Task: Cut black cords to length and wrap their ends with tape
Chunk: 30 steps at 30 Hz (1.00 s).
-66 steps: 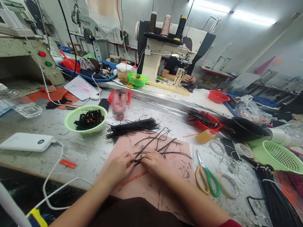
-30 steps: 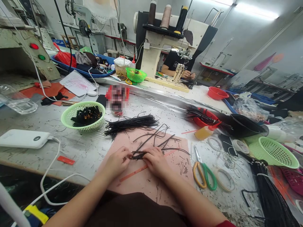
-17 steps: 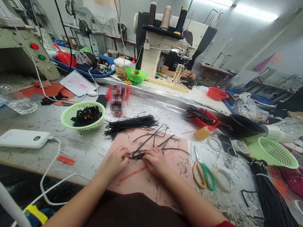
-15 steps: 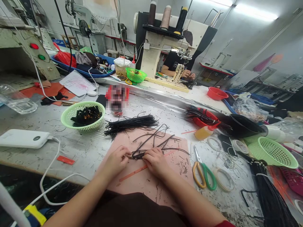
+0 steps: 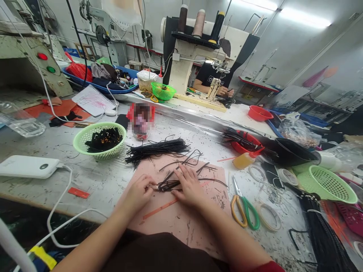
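Note:
Several thin black cords [image 5: 170, 185] lie fanned out on a pink work mat [image 5: 181, 223]. My left hand [image 5: 141, 192] pinches the gathered left end of these cords, where a small pale bit shows at the fingertips. Over the cords rests my right hand [image 5: 189, 187], its fingers stretched out and its thumb apart, touching them from above. Just below both hands an orange strip with ruler-like marks [image 5: 159, 210] lies aslant on the mat. A thick bundle of black cords [image 5: 159, 148] sits beyond the mat's far edge.
To the right lie scissors [image 5: 244, 211] and tape rolls [image 5: 269, 217], with a glue bottle [image 5: 245, 160] behind them. A green basket of black pieces [image 5: 99, 140] stands left, near a white power bank [image 5: 30, 166]. Across the bench a person sits behind a sewing machine [image 5: 181, 71].
My right hand has lifted slightly and moved up over the cords, its fingers spreading from a closed grip. My left hand stays in nearly the same place at the cords' end.

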Tool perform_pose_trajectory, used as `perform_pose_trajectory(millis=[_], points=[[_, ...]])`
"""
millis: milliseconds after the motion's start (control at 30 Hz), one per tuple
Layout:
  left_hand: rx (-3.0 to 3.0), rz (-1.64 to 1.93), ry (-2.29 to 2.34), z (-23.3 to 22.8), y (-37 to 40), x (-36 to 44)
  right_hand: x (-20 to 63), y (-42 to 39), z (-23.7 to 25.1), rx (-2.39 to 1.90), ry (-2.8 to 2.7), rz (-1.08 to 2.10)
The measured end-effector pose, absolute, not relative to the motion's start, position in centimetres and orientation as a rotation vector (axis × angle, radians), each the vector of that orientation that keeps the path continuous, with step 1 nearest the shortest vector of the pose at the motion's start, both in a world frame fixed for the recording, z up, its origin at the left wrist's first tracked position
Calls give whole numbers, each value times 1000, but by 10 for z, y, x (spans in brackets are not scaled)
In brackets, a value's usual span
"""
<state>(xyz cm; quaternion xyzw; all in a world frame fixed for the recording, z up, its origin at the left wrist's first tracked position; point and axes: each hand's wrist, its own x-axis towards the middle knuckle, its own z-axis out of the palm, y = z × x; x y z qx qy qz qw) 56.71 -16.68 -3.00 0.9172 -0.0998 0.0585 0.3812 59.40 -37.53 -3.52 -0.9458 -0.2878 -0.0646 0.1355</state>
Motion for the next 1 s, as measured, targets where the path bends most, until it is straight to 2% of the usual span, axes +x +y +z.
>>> perform_pose_trajectory(millis=[200,300,600,733,867,1000], points=[[2345,142,-216,-29,-166,566,642,-375,-23,-2783,-1035,184],[2297,159,-163,-28,-165,565,646,-373,-23,-2701,-1177,233],[2134,200,137,-19,-129,554,607,-380,-48,-2504,-1506,-321],[2101,233,227,-19,-109,544,628,-371,-51,-2495,-1437,-343],[2049,200,328,-25,-100,533,667,-338,-35,-2430,-1358,-407],[1988,174,403,-25,-97,529,705,-289,-10,-2484,-1345,-258]])
